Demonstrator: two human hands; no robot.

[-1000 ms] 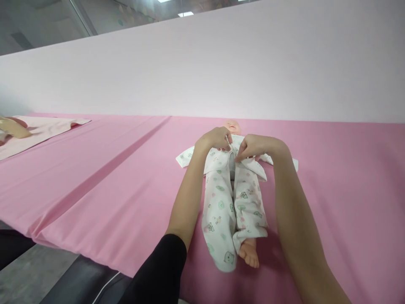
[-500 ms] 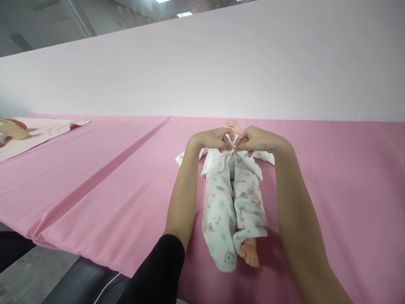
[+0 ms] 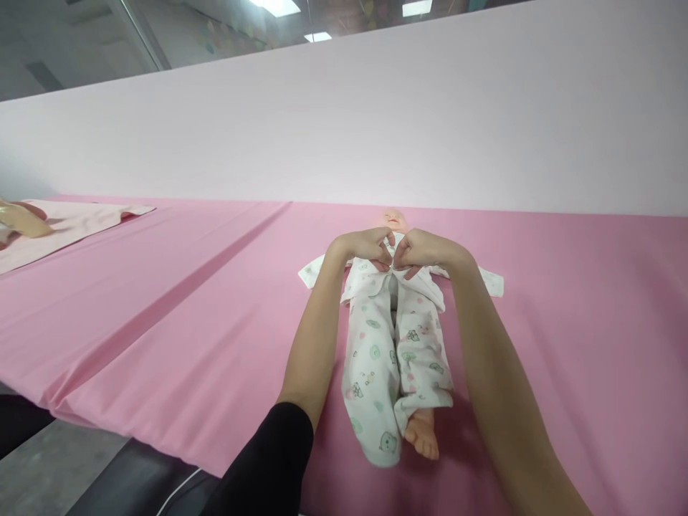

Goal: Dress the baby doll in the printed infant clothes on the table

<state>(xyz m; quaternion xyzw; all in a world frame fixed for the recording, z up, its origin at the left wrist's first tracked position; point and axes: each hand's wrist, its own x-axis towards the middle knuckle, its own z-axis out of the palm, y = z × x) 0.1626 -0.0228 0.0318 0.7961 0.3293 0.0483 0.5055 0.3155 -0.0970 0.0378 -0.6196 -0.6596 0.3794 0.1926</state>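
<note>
Head view shows the left hand (image 3: 367,246) and right hand (image 3: 427,251) closer together than a second ago, now nearly meeting over the chest of a doll (image 3: 394,218) lying face up on a pink sheet (image 3: 215,308). Each hand's fingertips are pinched on a front edge of its printed shirt (image 3: 359,281), so the edges come together there, while lower down they part over a grey patch (image 3: 394,288). Whether anything is fastened I cannot tell, since the fingers cover that spot. The shirt's sleeves spread out to both sides, partly behind the forearms. Below lie the printed trousers (image 3: 370,358), with one bare foot (image 3: 423,436) showing. Well apart, at the far left, a beige object (image 3: 24,219) rests on a pale cloth (image 3: 80,223); a white wall (image 3: 322,129) rises behind the sheet.
</note>
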